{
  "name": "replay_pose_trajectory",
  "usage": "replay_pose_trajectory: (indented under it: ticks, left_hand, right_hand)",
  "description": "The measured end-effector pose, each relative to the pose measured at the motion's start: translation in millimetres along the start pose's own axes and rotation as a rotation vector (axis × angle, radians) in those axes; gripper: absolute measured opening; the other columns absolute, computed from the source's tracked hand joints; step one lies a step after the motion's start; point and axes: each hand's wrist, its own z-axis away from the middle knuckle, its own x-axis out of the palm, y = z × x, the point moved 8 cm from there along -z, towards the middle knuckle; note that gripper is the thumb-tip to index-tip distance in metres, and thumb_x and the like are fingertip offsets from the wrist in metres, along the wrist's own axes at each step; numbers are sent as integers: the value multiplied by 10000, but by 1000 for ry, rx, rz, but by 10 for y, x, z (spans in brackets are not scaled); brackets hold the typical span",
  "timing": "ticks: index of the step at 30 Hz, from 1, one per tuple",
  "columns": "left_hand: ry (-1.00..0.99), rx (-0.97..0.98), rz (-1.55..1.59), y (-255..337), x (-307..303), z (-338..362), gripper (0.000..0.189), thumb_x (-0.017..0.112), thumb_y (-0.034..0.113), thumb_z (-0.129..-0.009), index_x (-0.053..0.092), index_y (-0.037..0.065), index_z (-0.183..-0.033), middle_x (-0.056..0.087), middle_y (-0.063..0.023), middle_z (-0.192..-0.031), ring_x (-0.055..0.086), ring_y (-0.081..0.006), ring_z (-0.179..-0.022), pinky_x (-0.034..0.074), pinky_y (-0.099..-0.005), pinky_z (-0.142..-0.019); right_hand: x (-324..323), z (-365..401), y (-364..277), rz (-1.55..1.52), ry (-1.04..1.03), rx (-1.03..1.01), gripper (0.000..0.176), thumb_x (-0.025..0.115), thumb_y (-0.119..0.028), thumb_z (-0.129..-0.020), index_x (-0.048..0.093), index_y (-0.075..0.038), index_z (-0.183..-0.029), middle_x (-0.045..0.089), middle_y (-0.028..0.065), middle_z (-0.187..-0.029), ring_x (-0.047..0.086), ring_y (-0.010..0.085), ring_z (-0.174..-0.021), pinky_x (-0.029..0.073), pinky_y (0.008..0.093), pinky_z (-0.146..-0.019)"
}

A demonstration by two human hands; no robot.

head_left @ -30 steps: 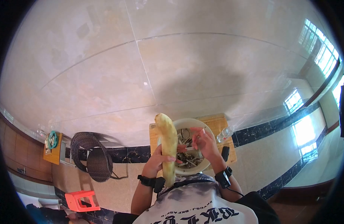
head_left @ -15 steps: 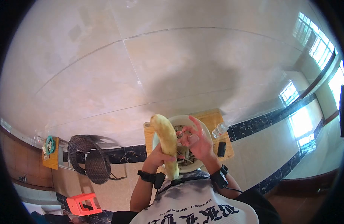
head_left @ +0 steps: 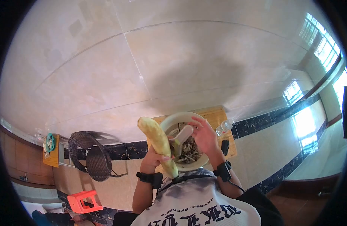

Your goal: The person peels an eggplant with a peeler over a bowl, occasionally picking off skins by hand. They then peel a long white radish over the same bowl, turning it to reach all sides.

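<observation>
My left hand (head_left: pixel 154 157) is wrapped round the lower part of a long, pale yellow gourd-like vegetable (head_left: pixel 155 137), its upper end tilted to the left. Between thumb and fingers, my right hand (head_left: pixel 204 137) grips a white peeler (head_left: pixel 184 133), its far end close to the vegetable's right side. Some of the right fingers stick out and away from the tool. Below both hands stands a large whitish bowl (head_left: pixel 201 162) with many thin, brownish-green peelings (head_left: pixel 189 152) in it. The vegetable covers the bowl's left edge.
The bowl stands on a small wooden table (head_left: pixel 216 113). On its right side are a clear plastic bottle (head_left: pixel 224 127) and a black object (head_left: pixel 225 147). To the left are a dark wicker chair (head_left: pixel 98 162) and a red plastic stool (head_left: pixel 84 201). A tiled wall rises ahead.
The vegetable's upper end has swung left and tilted further. My right hand has turned, so the white peeler now shows beside the vegetable, and more of the peelings are visible.
</observation>
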Motion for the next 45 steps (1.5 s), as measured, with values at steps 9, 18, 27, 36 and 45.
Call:
replay_pose_trajectory:
  ticks: [9,18,27,36,45]
  left_hand:
    - [144,73,20,246,-149,263,825,795,31,-595,505,21,-1368,548,-131,-1357,632,-241,-1071,625,-416,-792]
    - [152,60,14,297,-12,338,814,806,58,-583,520,8,-1344,548,-131,-1336,652,-240,-1005,612,-398,-775]
    - [219,87,10,358,-120,444,816,798,58,-572,504,32,-1333,553,-136,-1336,663,-236,-940,612,-407,-776]
    - [155,68,17,334,-53,316,807,796,23,-605,518,36,-1363,548,-118,-1349,638,-219,-1018,611,-398,-793]
    - [89,43,8,283,-10,224,803,776,-46,-612,528,68,-1368,566,-84,-1344,622,-205,-1067,624,-408,-805]
  right_hand:
    - [-1886,106,872,1910,140,73,111,663,-77,-836,719,10,-879,715,220,-829,711,422,-824,567,506,-759]
    - [-2114,-27,1094,1829,111,206,139,617,-71,-839,709,27,-874,690,309,-895,676,487,-910,557,549,-837]
    - [-2345,-119,1187,1784,96,32,146,651,-121,-789,754,-17,-781,696,235,-787,694,436,-803,558,507,-748]
    - [-1812,-42,779,1754,156,35,162,664,-149,-785,780,-68,-865,705,225,-822,690,436,-829,552,502,-781]
    - [-2268,-73,1398,2010,-264,259,229,658,-203,-772,747,-15,-870,703,265,-875,677,456,-909,534,541,-851]
